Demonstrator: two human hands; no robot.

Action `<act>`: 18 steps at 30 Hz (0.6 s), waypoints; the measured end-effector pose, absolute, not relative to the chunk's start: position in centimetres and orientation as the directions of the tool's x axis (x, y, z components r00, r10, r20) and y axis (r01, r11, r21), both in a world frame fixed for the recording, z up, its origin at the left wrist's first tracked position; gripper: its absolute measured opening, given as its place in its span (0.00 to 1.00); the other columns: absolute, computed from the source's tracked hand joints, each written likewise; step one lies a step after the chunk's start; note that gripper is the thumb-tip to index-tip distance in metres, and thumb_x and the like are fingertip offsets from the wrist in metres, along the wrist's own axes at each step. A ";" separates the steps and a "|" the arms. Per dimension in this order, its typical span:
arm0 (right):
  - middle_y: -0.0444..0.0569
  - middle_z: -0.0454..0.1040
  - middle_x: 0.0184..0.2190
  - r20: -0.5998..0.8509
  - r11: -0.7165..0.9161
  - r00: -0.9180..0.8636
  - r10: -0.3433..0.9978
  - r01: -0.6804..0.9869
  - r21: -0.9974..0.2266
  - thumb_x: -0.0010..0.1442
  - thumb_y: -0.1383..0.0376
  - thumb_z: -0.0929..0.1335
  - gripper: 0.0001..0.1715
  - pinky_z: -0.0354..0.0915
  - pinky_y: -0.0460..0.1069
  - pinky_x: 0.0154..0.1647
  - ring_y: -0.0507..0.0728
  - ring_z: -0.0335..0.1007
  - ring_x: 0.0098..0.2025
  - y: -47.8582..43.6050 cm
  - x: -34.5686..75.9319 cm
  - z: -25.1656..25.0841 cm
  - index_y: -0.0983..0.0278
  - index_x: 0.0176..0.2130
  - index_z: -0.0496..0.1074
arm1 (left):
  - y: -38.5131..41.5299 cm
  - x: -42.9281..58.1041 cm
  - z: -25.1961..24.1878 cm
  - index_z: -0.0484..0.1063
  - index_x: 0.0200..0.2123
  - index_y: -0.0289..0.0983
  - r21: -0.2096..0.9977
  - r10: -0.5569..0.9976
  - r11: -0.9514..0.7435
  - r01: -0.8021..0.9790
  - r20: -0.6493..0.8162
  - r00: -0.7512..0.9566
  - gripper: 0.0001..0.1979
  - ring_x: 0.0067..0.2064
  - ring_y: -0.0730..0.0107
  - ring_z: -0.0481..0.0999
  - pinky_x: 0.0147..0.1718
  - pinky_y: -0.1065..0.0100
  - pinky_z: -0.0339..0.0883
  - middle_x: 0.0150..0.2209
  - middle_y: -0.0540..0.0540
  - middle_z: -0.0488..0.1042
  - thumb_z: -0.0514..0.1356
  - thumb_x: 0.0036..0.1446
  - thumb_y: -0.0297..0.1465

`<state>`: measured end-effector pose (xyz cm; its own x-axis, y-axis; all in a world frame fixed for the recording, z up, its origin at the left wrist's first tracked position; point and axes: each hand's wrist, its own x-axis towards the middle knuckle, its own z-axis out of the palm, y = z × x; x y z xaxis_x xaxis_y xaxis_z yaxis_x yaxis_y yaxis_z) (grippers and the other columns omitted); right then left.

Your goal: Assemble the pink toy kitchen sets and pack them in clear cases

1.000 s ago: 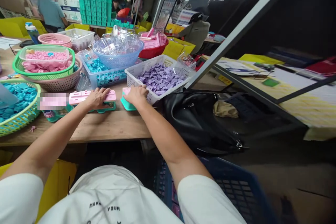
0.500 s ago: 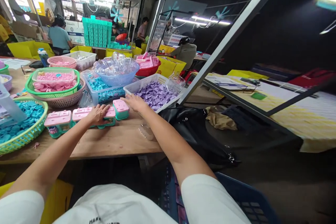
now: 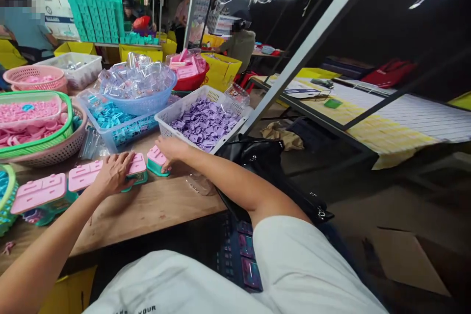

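My left hand [image 3: 112, 172] lies flat, fingers spread, on a long pink-topped, teal-bodied toy piece [image 3: 83, 175] on the wooden table [image 3: 154, 206]. My right hand [image 3: 171, 148] curls its fingers round the far side of a small pink and teal block [image 3: 156, 161] standing just right of the long piece. Another pink and teal piece [image 3: 39, 196] sits further left. Behind my right hand is a white basket [image 3: 166, 117] of purple parts.
Baskets crowd the table's far side: clear plastic pieces in a blue bowl [image 3: 138, 103], blue parts, pink parts in a green basket [image 3: 40, 138]. A black bag [image 3: 265, 162] lies right of the table edge. A slanted metal bar [image 3: 305, 44] crosses right. Other people work at the back.
My view has swung left and down. My right hand has come off the white basket's rim and closed on the small block; my left hand stays on the long piece.
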<state>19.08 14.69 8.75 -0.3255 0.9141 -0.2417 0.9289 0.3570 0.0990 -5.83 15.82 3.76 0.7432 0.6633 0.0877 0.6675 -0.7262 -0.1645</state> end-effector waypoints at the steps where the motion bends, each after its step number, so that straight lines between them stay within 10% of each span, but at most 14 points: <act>1: 0.73 0.64 0.60 -0.210 0.321 -0.295 0.932 0.942 0.102 0.53 0.46 0.75 0.50 0.65 0.63 0.58 0.74 0.67 0.57 14.2 18.9 8.3 0.75 0.61 0.62 | 15.7 -5.7 3.7 0.52 0.70 0.31 -0.157 0.666 -0.726 0.669 0.079 0.742 0.43 0.57 0.39 0.67 0.55 0.47 0.59 0.65 0.29 0.63 0.57 0.58 0.47; 8: 0.75 0.66 0.57 -0.111 -0.033 0.036 0.993 0.999 0.022 0.54 0.33 0.68 0.56 0.71 0.56 0.48 0.69 0.74 0.50 12.2 16.4 6.7 0.75 0.60 0.63 | 15.5 -4.7 3.9 0.49 0.71 0.29 -0.137 0.730 -0.674 0.726 0.025 0.683 0.45 0.56 0.36 0.67 0.55 0.45 0.58 0.65 0.28 0.62 0.58 0.58 0.47; 18: 0.65 0.70 0.57 -0.147 0.152 -0.156 0.977 0.988 -0.039 0.62 0.40 0.66 0.41 0.70 0.57 0.52 0.68 0.74 0.52 12.2 19.4 10.5 0.67 0.59 0.69 | 15.9 -4.4 4.8 0.51 0.71 0.33 -0.162 0.724 -0.687 0.708 -0.071 0.686 0.44 0.60 0.32 0.63 0.55 0.39 0.59 0.68 0.29 0.58 0.60 0.57 0.46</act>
